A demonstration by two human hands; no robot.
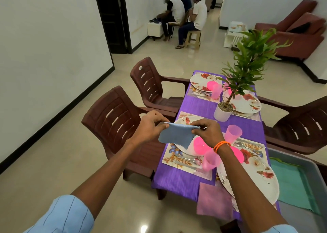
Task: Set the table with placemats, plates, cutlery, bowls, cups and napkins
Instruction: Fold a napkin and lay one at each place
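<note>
1. We see four settings already laid on the table [203, 107]: placemats, floral plates, cutlery, pink bowls and cups.
2. A pink napkin [215, 200] lies at the near edge.
3. Left hand [150, 125] and right hand [208, 132] pinch a blue napkin [174, 133] above the near-left plate [184, 121]; we judge napkins remain.

This is a home's open dining and living area, centred on a dining table [203, 109] under a purple cloth, laid with floral plates and a potted plant [247, 70]. Brown plastic armchairs [113, 119] stand along both sides of the table. Beyond the table's far end a maroon sofa [292, 33] sits against white walls, and people [185, 15] sit on stools near a dark door frame.
</note>
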